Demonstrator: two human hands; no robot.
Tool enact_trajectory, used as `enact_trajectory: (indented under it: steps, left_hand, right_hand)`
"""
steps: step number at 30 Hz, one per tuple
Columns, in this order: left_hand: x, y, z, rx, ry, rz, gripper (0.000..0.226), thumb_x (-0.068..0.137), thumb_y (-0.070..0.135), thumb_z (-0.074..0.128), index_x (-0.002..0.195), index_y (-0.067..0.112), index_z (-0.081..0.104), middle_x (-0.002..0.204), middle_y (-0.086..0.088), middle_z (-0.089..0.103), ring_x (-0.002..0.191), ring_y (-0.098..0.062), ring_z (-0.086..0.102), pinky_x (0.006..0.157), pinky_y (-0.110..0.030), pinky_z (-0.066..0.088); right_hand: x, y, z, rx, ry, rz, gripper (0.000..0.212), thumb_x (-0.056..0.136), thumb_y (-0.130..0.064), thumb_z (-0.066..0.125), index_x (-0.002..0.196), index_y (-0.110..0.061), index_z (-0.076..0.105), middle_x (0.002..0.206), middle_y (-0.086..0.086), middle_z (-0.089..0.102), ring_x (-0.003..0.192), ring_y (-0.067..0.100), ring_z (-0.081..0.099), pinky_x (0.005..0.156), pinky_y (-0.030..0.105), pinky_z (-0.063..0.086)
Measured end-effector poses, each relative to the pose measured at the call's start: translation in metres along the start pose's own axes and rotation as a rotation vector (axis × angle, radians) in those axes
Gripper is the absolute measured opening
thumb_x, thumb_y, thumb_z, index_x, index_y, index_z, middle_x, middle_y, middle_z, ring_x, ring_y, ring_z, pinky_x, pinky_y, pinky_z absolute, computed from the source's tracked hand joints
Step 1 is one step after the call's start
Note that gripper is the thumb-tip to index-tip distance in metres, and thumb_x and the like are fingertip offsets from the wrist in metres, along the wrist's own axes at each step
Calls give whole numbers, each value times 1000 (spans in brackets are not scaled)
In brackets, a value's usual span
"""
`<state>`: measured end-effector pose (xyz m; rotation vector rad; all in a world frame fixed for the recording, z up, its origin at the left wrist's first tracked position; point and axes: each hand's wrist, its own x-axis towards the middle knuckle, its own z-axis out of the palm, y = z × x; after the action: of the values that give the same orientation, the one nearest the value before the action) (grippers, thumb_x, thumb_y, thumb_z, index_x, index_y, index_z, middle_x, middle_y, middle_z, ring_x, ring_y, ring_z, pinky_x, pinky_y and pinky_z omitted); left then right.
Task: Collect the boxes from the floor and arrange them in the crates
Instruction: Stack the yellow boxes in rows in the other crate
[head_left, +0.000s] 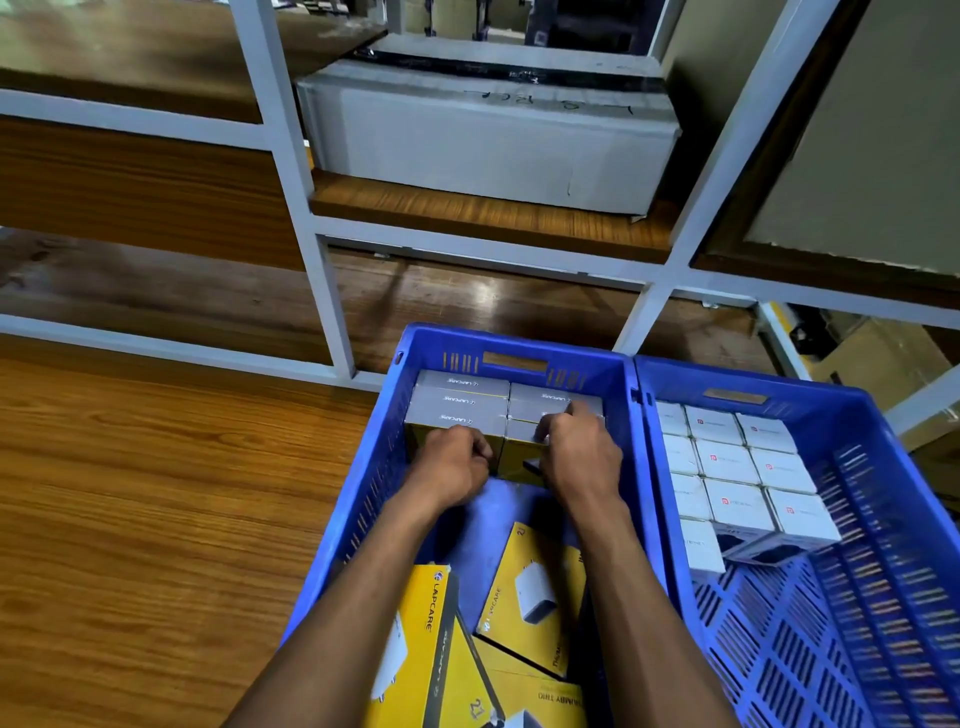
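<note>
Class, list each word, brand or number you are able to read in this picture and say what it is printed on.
"LAPCARE": loose yellow cardboard box.
"21": same box's corner.
"LAPCARE": grey tops of packed boxes.
Handwriting on large grey carton: unreadable.
Red logos on white boxes: blurred.

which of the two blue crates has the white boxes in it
The right crate, beside the one both hands reach into. It holds white boxes with red logos; the left crate holds grey-topped yellow boxes.
</note>
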<state>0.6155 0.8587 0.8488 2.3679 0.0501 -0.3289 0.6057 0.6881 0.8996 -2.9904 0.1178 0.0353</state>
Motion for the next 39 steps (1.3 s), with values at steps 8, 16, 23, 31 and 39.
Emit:
enact_trajectory:
  steps: [8, 16, 23, 31, 39]
  left_hand:
    - [-6, 1, 10, 120, -304, 140, 44, 94, 11, 56, 134, 21, 69, 132, -5, 72, 124, -25, 64, 101, -32, 53]
    - [-5, 0, 15, 236, -375, 216, 64, 99, 15, 53, 161, 22, 39, 153, -13, 55, 138, -33, 52, 109, -36, 46]
    - [-3, -2, 13, 189, -389, 190, 46, 99, 14, 55, 144, 18, 61, 144, -7, 65, 133, -26, 59, 108, -39, 50]
    - [-7, -1, 21, 302, -499, 120, 37, 100, 22, 57, 136, 20, 67, 135, -2, 69, 120, -21, 65, 97, -27, 50]
    - [-14, 0, 27, 462, -647, 80, 32, 98, 25, 58, 126, 19, 72, 132, -3, 71, 121, -26, 64, 107, -42, 51]
  right_hand:
    - [1, 14, 6, 83, -191, 79, 22, 92, -10, 65, 112, -8, 72, 117, 20, 66, 106, 41, 67, 85, 43, 58]
    - [6, 15, 35, 92, -592, 156, 60, 89, -12, 63, 146, -24, 51, 139, 18, 62, 129, 34, 60, 102, 38, 54]
    - [5, 15, 33, 66, -659, 57, 86, 90, -6, 64, 160, -41, 29, 162, 5, 41, 142, 32, 49, 110, 36, 45]
    - [-18, 8, 13, -216, -830, -40, 46, 95, -15, 67, 140, -13, 57, 143, 9, 59, 114, 28, 63, 84, 36, 50]
    - [-29, -8, 18, -251, -871, -124, 70, 90, -29, 79, 151, -16, 48, 147, 6, 59, 129, 27, 60, 82, 33, 46]
